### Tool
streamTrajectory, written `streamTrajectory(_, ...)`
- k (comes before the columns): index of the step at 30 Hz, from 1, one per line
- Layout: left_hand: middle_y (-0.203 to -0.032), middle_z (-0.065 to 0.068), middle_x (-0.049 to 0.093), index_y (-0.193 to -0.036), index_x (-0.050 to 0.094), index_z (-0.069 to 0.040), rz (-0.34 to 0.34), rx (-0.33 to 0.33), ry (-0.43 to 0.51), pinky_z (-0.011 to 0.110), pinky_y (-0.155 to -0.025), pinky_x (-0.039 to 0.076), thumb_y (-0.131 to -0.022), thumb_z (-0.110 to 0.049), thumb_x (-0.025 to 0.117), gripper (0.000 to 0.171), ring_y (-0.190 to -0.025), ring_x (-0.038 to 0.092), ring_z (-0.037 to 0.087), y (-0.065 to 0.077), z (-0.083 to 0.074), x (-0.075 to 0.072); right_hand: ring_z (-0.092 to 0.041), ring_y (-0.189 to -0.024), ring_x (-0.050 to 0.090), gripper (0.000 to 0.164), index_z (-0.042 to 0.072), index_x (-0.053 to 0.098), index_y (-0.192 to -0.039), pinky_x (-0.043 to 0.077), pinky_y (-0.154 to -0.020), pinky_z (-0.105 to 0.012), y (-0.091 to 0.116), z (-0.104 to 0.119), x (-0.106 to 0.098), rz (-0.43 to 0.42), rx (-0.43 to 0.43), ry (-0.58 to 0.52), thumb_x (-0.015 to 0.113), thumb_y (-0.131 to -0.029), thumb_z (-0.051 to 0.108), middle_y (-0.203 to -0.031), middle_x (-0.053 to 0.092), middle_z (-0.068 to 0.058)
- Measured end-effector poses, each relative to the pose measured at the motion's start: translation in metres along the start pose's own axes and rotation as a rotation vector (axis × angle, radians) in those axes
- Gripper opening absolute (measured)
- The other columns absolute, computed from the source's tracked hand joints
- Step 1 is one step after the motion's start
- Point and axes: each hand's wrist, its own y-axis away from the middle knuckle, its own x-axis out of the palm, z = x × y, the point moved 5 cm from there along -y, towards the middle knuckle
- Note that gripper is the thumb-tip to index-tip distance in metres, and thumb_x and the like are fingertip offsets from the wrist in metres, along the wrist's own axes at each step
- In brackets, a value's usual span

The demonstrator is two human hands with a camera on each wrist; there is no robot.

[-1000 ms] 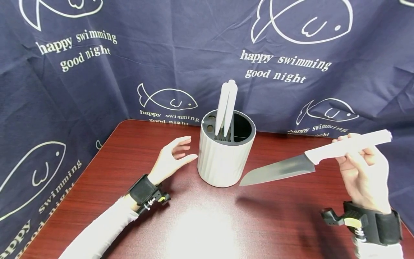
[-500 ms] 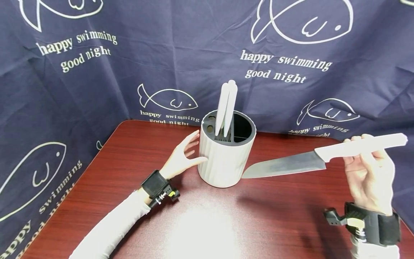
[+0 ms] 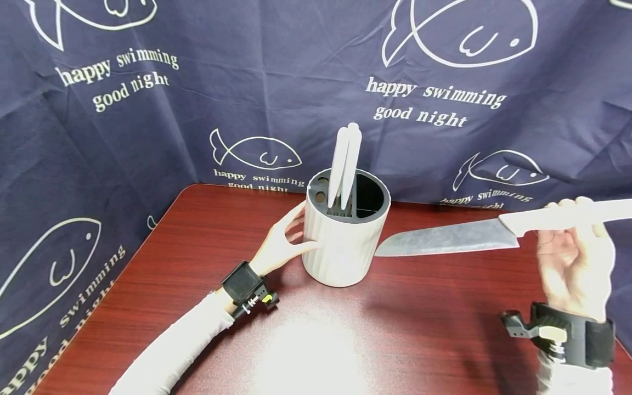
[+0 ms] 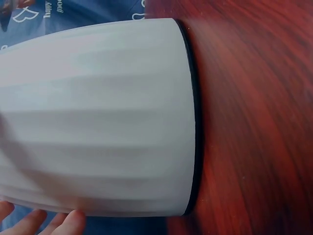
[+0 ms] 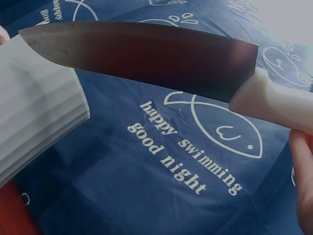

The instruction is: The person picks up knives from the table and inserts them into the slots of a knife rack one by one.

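A white, ribbed knife holder (image 3: pixel 340 252) stands upright on the table, with a dark slotted top and two white-handled knives (image 3: pixel 344 164) in it. My left hand (image 3: pixel 278 244) is around its left side, thumb on the front wall and fingers reaching behind; in the left wrist view its fingertips (image 4: pixel 73 223) are at the wall's edge. My right hand (image 3: pixel 575 252) holds a broad kitchen knife (image 3: pixel 454 237) by its white handle, off to the right. The blade lies nearly level above the table, tip toward the holder. In the right wrist view the blade (image 5: pixel 146 54) overlaps the holder.
The holder has a large open compartment (image 3: pixel 370 195) on the right and small round holes on the left of its top. Behind the reddish wooden table (image 3: pixel 419 329) hangs a dark blue cloth (image 3: pixel 316 82) with fish drawings. Each wrist wears a black strap.
My left hand has moved right and come to the holder's side. My right hand has carried the knife right and slightly up, turning the blade closer to level. The holder has stayed put.
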Motion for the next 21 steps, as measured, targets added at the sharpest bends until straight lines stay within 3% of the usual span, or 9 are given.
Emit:
streamTrajectory(8, -0.149, 0.007, 0.041, -0.151, 0.034, -0.018, 0.013, 0.001, 0.031, 0.038, -0.101, 0.047, -0.077, 0.002, 0.078, 0.089, -0.131, 0.047, 0.029, 0.000, 0.001, 0.001, -0.046, -0.086, 0.056, 0.029, -0.019, 0.052, -0.109, 0.053, -0.079, -0.050, -0.014, -0.002, 0.007, -0.019, -0.047, -0.036, 0.049, -0.081, -0.028, -0.092, 0.059, -0.036)
streamTrajectory(14, -0.148, 0.008, 0.042, -0.151, 0.034, -0.017, 0.013, 0.005, 0.037, 0.036, -0.101, 0.048, -0.077, 0.003, 0.078, 0.088, -0.131, 0.047, 0.029, 0.000, 0.002, 0.001, -0.045, -0.085, 0.058, 0.026, -0.018, 0.053, -0.107, 0.053, -0.079, -0.049, -0.028, -0.006, 0.013, -0.064, -0.068, -0.037, 0.049, -0.083, -0.027, -0.094, 0.060, -0.035)
streamTrajectory(21, -0.147, 0.009, 0.043, -0.150, 0.035, -0.015, 0.009, 0.016, 0.040, 0.036, -0.100, 0.048, -0.076, 0.004, 0.078, 0.088, -0.130, 0.048, 0.029, 0.000, 0.001, 0.001, -0.043, -0.081, 0.062, 0.024, -0.017, 0.055, -0.107, 0.056, -0.076, -0.048, -0.043, -0.016, 0.020, -0.117, -0.082, 0.038, 0.049, -0.085, -0.025, -0.091, 0.061, -0.032)
